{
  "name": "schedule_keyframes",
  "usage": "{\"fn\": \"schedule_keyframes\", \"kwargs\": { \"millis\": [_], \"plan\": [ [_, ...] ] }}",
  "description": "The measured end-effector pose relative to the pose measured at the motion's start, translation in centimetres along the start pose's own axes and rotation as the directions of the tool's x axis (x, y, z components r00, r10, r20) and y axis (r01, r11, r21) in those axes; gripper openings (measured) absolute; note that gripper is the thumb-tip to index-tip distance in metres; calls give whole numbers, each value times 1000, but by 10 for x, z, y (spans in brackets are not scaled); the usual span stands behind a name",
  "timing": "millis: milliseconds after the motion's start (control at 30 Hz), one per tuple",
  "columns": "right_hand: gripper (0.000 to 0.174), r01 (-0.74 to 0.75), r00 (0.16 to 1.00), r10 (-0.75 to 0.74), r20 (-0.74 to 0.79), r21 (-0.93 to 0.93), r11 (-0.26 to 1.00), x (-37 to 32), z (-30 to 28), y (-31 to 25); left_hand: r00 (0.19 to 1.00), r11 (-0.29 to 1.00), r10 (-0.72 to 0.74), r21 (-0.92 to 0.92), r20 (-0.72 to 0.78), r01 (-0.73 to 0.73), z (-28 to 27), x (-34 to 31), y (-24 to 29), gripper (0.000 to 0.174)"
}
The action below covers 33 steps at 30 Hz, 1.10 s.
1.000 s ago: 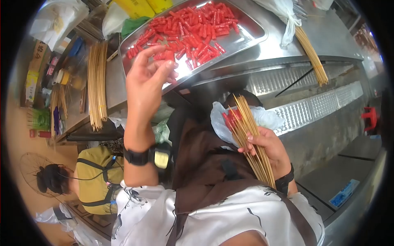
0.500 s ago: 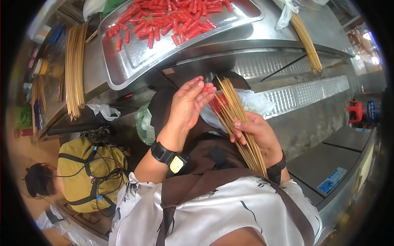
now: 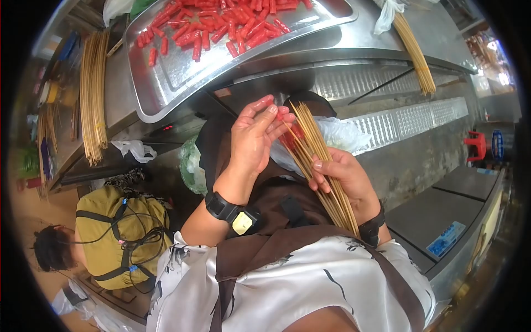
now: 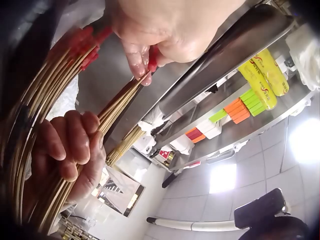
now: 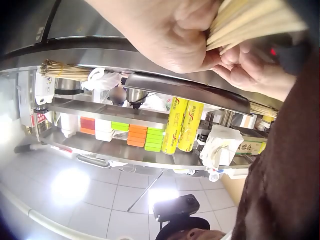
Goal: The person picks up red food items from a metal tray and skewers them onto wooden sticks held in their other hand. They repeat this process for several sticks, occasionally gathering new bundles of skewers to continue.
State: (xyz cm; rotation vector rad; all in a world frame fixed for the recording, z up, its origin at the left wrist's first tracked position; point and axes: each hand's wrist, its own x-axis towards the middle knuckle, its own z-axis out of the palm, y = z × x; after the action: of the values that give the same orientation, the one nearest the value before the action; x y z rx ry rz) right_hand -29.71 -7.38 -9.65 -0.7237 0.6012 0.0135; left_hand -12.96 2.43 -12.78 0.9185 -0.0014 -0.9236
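My right hand (image 3: 345,180) grips a bundle of thin wooden skewers (image 3: 325,176), tilted with their pointed ends up and away from me. Short, shiny red sausage-like pieces (image 3: 295,133) sit on the upper ends of several skewers. Beside those tips, my left hand (image 3: 251,138) pinches one red piece (image 4: 153,57) between thumb and fingers. In the left wrist view a skewer's point meets that piece. Beyond the hands, a metal tray (image 3: 166,102) holds a heap of loose red pieces (image 3: 243,25).
Bundles of skewers (image 3: 94,94) lie on the steel counter (image 3: 119,105) at left, with more skewers (image 3: 415,55) at right. A white plastic bag (image 3: 343,135) is behind the held bundle. Another person with a yellow-brown backpack (image 3: 113,238) is at lower left.
My left hand has come from the tray down to the skewer tips, carrying a red piece. The right hand keeps its hold on the skewers. The head view has shifted.
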Motion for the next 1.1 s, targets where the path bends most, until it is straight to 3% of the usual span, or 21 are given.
{"fn": "schedule_keyframes", "kwargs": {
  "millis": [167, 433, 733, 833, 1100],
  "plan": [
    [8, -1, 1000, 2, -16, 27, 1000, 1, 0, 1, 999, 999, 40, 34, 16, -41, 2, -4, -4, 24],
    [9, 6, 1000, -5, -26, 65, 998, 4, -1, 1, 997, 993, 71, -96, -38, -74, 3, -6, -15, 18],
    [10, -11, 999, 12, -30, 44, 999, 4, -2, 1, 995, 995, 97, -3, 10, -97, 1, -1, -16, 20],
    [10, -2, 999, 4, -35, 61, 998, 6, 0, 1, 993, 993, 110, -34, -44, -112, 4, -3, -22, 20],
    [9, -12, 999, 15, -30, 107, 994, 7, -4, 4, 990, 987, 140, -77, -16, -141, 3, -5, -32, 20]
  ]
}}
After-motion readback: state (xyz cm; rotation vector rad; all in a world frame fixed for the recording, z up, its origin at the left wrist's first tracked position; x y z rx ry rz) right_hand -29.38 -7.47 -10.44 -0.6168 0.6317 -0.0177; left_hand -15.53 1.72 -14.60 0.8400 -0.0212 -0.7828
